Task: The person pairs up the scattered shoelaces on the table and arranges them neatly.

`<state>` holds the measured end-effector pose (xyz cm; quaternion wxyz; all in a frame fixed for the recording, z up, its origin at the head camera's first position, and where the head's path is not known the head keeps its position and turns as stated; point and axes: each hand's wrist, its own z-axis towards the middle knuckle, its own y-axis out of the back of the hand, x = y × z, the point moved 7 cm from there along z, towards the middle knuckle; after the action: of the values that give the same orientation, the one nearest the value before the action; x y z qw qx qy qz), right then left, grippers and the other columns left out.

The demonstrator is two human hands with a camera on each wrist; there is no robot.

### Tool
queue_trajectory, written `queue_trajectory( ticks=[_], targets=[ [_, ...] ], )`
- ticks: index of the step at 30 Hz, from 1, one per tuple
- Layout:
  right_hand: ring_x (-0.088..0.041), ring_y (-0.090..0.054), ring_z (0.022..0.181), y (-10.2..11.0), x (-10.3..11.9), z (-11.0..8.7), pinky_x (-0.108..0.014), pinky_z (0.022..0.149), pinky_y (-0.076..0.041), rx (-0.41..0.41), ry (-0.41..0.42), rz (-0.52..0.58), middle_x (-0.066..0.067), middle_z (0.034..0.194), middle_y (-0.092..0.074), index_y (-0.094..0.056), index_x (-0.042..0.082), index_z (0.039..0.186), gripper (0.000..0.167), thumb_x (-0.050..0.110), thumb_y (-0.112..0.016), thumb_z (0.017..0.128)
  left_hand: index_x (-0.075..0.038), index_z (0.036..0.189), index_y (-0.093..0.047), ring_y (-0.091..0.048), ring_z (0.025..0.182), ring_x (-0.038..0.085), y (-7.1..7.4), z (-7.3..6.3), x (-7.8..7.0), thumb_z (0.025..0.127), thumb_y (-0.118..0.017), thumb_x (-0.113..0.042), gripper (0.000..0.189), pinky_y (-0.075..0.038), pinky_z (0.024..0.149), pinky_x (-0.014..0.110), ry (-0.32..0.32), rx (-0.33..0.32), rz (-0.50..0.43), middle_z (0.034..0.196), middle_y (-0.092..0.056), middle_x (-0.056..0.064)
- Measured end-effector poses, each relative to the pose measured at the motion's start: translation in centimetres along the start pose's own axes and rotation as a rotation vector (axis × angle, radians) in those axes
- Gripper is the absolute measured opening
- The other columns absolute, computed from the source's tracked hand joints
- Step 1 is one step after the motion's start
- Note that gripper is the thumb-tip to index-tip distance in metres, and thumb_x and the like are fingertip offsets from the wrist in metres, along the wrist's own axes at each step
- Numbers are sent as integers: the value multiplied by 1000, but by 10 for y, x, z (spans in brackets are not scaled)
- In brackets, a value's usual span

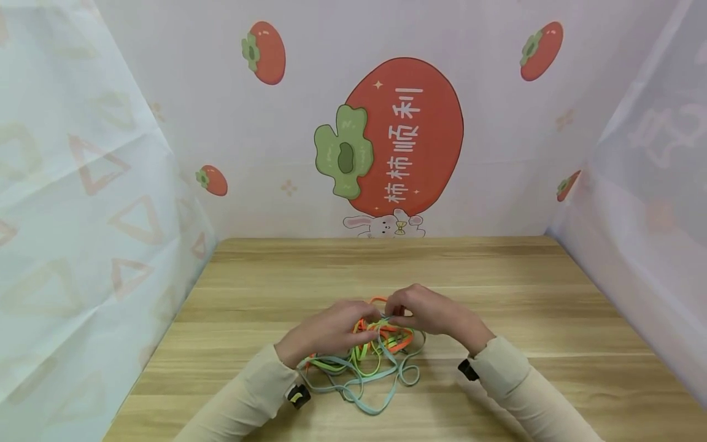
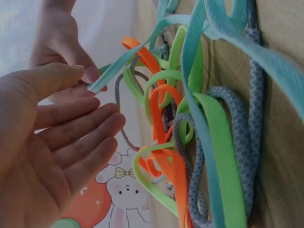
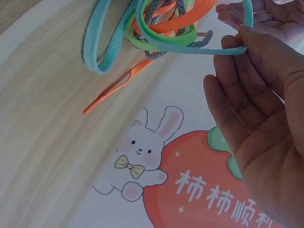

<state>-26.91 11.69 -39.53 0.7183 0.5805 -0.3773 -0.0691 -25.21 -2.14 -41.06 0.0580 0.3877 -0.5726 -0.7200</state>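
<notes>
A tangle of flat and round shoelaces lies on the table before me. My right hand [image 1: 428, 310] pinches a light blue flat shoelace [image 3: 190, 50] between thumb and index finger, above the far side of the tangle. At the left of the tangle, my left hand [image 1: 331, 331] has its fingers loosely extended and its thumb apart; nothing is gripped in it. Mixed in the heap are a neon green shoelace [image 2: 221, 152], an orange shoelace [image 2: 178, 175] and a grey patterned round shoelace [image 2: 256, 85]. Loops of light blue lace spread toward me.
The laces rest on a wood-grain table [image 1: 497, 264]. Behind it stands a white backdrop [image 1: 486, 202] printed with persimmons and a rabbit. White printed sheets [image 1: 160, 258] close off the left and right sides.
</notes>
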Motion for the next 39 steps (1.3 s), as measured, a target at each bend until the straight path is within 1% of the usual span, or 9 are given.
queue_trajectory(
  ticks=[4, 8, 11, 13, 17, 23, 25, 31, 39],
  targets=[
    [1, -60, 77, 2, 5, 1, -19, 74, -56, -10, 2, 18, 10, 87, -71, -77, 14, 99, 6, 9, -77, 97, -14, 124, -73, -70, 104, 10, -2, 3, 2, 106, -67, -30, 26, -57, 94, 30, 21, -27, -33, 113, -77, -6],
    [1, -59, 75, 2, 9, 3, -19, 72, -56, -20, 1, 31, 8, 86, -72, -76, 17, 96, 7, 10, -77, 97, -16, 115, -76, -65, 89, -2, -3, 4, 1, 106, -67, -30, 19, -56, 83, 24, 11, -71, -76, 100, -77, -13],
    [1, -59, 73, 3, 12, 4, -19, 70, -55, -27, 1, 36, 5, 85, -73, -76, 18, 95, 5, 14, -76, 98, -15, 110, -77, -61, 77, -3, -2, 5, 0, 107, -66, -28, 17, -53, 73, 20, 4, -108, -103, 95, -79, -9],
    [2, -59, 72, 4, 14, 4, -19, 69, -55, -37, 11, 31, 5, 84, -73, -76, 17, 95, 4, 14, -77, 98, -13, 108, -77, -60, 73, -3, -1, 5, 1, 107, -65, -24, 17, -51, 71, 18, 6, -125, -115, 94, -80, -4],
    [2, -58, 72, 5, 16, 3, -19, 69, -55, -47, 16, 33, 9, 83, -71, -77, 14, 96, 4, 10, -77, 97, -10, 109, -78, -57, 70, -1, 1, 4, 1, 109, -62, -23, 20, -51, 69, 18, 23, -127, -123, 93, -80, 3],
    [1, -57, 71, 8, 15, 1, -19, 68, -54, -61, 14, 26, 11, 81, -68, -76, 13, 94, 5, 9, -77, 97, -11, 109, -78, -46, 62, 1, 2, 0, 3, 110, -60, -24, 22, -42, 62, 18, 26, -109, -126, 84, -74, 6],
    [1, -56, 71, 9, 15, 0, -19, 68, -53, -63, 16, 20, 11, 81, -67, -76, 13, 94, 5, 10, -76, 98, -11, 108, -77, -44, 62, 1, 2, -1, 4, 109, -60, -23, 21, -40, 62, 18, 21, -106, -133, 84, -73, 6],
    [2, -56, 72, 13, 16, -4, -19, 69, -53, -63, 19, 6, 12, 81, -67, -76, 12, 94, 5, 12, -76, 99, -9, 104, -77, -47, 64, 0, 4, -3, 8, 107, -63, -18, 18, -44, 63, 18, 15, -106, -118, 86, -73, 0],
    [2, -54, 70, 11, 12, -7, -19, 66, -52, -45, 3, 3, 12, 80, -65, -75, 13, 93, 7, 13, -75, 99, -10, 93, -76, -49, 65, -2, 4, -10, 13, 107, -63, -15, 19, -47, 66, 19, 25, -85, -94, 84, -74, 1]
  ],
)
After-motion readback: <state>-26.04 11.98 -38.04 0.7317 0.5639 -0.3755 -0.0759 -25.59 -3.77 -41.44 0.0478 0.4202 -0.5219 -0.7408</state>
